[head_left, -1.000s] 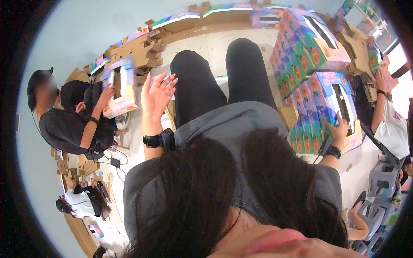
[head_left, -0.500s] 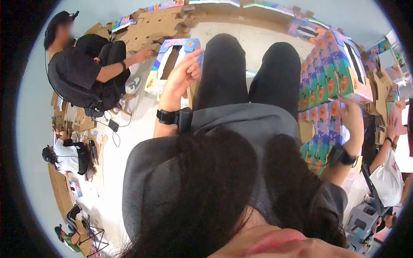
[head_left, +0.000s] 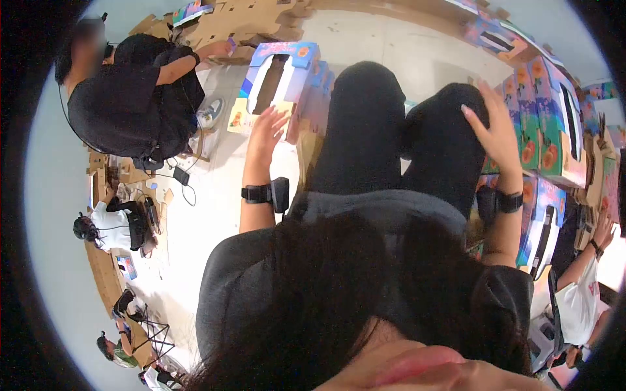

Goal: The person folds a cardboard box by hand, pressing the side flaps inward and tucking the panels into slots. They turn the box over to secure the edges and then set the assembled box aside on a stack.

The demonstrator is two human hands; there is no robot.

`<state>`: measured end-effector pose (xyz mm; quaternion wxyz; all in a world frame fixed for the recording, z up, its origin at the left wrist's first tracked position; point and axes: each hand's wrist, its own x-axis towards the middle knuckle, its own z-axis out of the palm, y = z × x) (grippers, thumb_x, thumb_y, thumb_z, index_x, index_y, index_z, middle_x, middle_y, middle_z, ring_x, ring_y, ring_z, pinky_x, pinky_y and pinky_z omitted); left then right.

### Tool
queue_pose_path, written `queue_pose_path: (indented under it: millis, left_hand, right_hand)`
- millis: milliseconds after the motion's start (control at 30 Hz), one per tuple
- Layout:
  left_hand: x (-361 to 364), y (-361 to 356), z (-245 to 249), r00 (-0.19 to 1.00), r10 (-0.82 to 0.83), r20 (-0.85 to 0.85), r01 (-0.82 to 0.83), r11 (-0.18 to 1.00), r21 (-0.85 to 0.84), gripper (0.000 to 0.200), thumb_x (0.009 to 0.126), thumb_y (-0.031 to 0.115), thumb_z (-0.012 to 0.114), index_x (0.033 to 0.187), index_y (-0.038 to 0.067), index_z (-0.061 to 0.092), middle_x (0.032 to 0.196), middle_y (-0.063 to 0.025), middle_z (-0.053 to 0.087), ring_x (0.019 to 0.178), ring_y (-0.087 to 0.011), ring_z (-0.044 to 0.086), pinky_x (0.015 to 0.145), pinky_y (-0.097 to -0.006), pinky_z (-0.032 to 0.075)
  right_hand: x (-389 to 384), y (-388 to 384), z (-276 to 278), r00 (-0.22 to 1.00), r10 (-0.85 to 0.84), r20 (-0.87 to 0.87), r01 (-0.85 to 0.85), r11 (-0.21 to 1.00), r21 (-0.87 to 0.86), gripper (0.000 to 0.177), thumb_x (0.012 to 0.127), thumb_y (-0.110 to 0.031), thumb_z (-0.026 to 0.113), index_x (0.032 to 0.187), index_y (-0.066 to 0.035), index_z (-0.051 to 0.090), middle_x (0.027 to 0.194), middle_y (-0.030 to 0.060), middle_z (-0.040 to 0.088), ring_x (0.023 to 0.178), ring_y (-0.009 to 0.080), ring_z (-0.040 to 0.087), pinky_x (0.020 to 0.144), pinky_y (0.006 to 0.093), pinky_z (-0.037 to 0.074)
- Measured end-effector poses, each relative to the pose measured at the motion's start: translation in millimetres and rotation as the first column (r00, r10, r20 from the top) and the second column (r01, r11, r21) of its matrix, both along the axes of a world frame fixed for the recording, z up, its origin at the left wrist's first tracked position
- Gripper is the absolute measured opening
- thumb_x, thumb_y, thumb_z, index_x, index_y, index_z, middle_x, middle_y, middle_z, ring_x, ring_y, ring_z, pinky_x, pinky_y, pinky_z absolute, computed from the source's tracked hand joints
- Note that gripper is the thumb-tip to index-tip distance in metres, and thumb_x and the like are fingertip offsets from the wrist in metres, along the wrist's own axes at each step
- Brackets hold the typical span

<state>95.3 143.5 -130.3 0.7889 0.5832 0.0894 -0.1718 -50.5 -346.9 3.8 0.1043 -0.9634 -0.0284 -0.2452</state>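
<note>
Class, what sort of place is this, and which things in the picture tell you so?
Probably a packing or box-assembly workroom. Printed cartons are stacked by the wearer's right leg, pieces of brown cardboard lie spread out ahead, and a person in black is beside them.

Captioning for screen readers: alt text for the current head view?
Seen from above, a bare left hand is by a printed carton, contact unclear; the bare right hand is spread near the right knee. Stacked cartons stand at right; at left, another person in black sits near flat cardboard.
</note>
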Motion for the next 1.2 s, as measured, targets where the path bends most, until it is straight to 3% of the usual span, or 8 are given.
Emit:
queue_pose_path:
  millis: [100,167,333,467,600,867,1067,1200]
  left_hand:
    - [25.4,4.6,-55.2,1.000,0.023,0.017,-0.028,0.825,0.565,0.076,0.087,0.037,0.073,0.150,0.007,0.041,0.137,-0.0186,0.056,0.128,-0.0287,0.055,0.105,-0.0400,0.042]
    - [31.4,5.1,-81.4,0.927,-0.208,0.313,-0.198,0.438,0.877,0.086,0.082,0.041,0.077,0.151,0.006,0.039,0.140,-0.0225,0.054,0.130,-0.0336,0.052,0.109,-0.0456,0.039]
    - [70.4,-4.9,-122.9,0.822,-0.520,0.230,-0.281,-0.019,0.960,0.122,0.068,0.054,0.084,0.159,0.007,0.019,0.154,-0.0297,0.031,0.146,-0.0472,0.026,0.116,-0.0591,0.025]
    - [104.9,-6.2,-141.0,0.969,-0.219,-0.112,0.090,-0.105,0.990,0.143,0.062,0.062,0.085,0.162,0.013,-0.005,0.165,-0.0264,0.012,0.153,-0.0454,0.006,0.121,-0.0607,0.010]
    - [112.7,-13.9,-128.9,0.933,-0.177,-0.312,0.288,-0.152,0.946,0.148,0.059,0.065,0.085,0.161,0.011,-0.008,0.161,-0.0279,0.027,0.154,-0.0442,0.006,0.122,-0.0610,0.005]
    - [110.4,3.3,-166.4,0.927,-0.288,0.241,-0.268,-0.058,0.962,0.126,0.062,0.060,0.084,0.155,0.005,0.020,0.144,-0.0241,0.046,0.138,-0.0413,0.036,0.117,-0.0589,0.018]
    - [112.0,-10.3,-82.7,0.982,0.115,0.149,-0.182,0.782,0.597,0.099,0.067,0.027,0.091,0.139,0.004,0.028,0.133,-0.0252,0.049,0.120,-0.0287,0.053,0.101,-0.0411,0.045]
    - [86.7,-24.2,-38.1,0.946,0.213,0.244,-0.284,0.909,0.305,0.096,0.065,0.021,0.093,0.133,0.002,0.027,0.126,-0.0212,0.049,0.115,-0.0260,0.054,0.095,-0.0377,0.048]
  right_hand:
    - [3.7,12.4,-5.7,0.993,0.022,-0.120,0.021,0.938,0.347,0.063,0.092,-0.030,0.071,0.144,-0.001,0.050,0.140,0.0241,0.055,0.131,0.0365,0.053,0.112,0.0410,0.038]
    - [7.7,18.4,-8.1,0.995,0.028,-0.099,0.023,0.877,0.479,0.060,0.090,-0.020,0.074,0.143,-0.002,0.052,0.137,0.0216,0.057,0.129,0.0333,0.054,0.110,0.0397,0.039]
    - [13.5,16.6,-15.0,0.997,0.011,-0.070,0.023,0.879,0.475,0.058,0.087,-0.015,0.075,0.140,-0.002,0.054,0.138,0.0182,0.058,0.128,0.0307,0.055,0.111,0.0394,0.039]
    - [13.4,9.6,-22.3,0.999,0.013,-0.048,0.015,0.836,0.549,0.057,0.087,-0.013,0.074,0.139,-0.001,0.054,0.138,0.0164,0.058,0.128,0.0286,0.055,0.111,0.0390,0.039]
    - [10.6,6.4,-23.5,0.999,0.005,-0.052,0.028,0.784,0.621,0.056,0.088,-0.012,0.074,0.138,0.000,0.055,0.137,0.0157,0.059,0.128,0.0268,0.055,0.111,0.0378,0.038]
    - [6.6,-6.0,-25.6,0.998,-0.037,-0.054,0.063,0.754,0.654,0.050,0.089,-0.012,0.072,0.135,0.001,0.058,0.134,0.0160,0.060,0.126,0.0257,0.056,0.110,0.0358,0.039]
    - [7.8,-2.7,-25.2,1.000,-0.020,-0.015,0.024,0.780,0.625,0.048,0.092,-0.016,0.070,0.136,0.001,0.058,0.132,0.0159,0.061,0.124,0.0262,0.056,0.108,0.0359,0.040]
    - [2.9,2.7,-24.5,0.999,-0.049,-0.004,0.041,0.783,0.620,0.049,0.091,-0.019,0.072,0.135,-0.001,0.059,0.129,0.0174,0.062,0.122,0.0280,0.057,0.107,0.0367,0.041]
